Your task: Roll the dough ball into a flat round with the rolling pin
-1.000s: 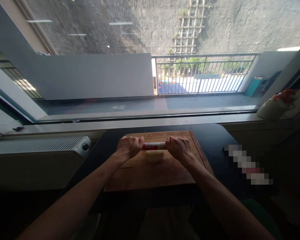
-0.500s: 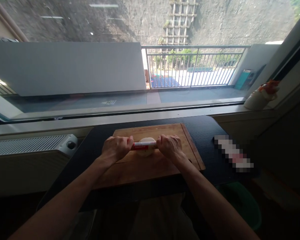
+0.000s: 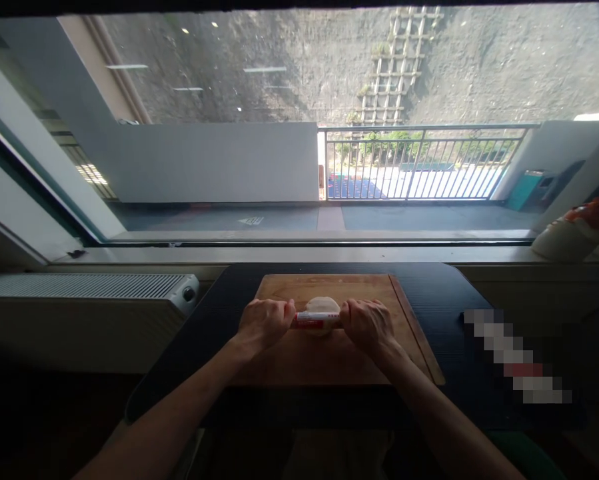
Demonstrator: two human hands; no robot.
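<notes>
My left hand [image 3: 268,321] is closed round the left end of a rolling pin [image 3: 318,321], which has a red and white label around its middle. Its right end is in my closed right hand [image 3: 369,323]. Beneath the pin, a pale, flat round of dough [image 3: 323,303] lies on a wooden cutting board [image 3: 289,367]. The pin crosses the dough from side to side and hides its middle strip. Both hands are low over the board, thumbs toward each other, and cover the pin's ends.
The board rests on a black table [image 3: 459,293] with rounded corners. A pixelated item [image 3: 516,360] lies at the table's right. Behind are a windowsill [image 3: 329,255] and a white pot [image 3: 562,241]; at left stands a radiator [image 3: 104,300].
The camera view has shifted and levelled, so everything appears lower and farther right. The pin has come slightly toward me over the dough. Both hands keep their hold.
</notes>
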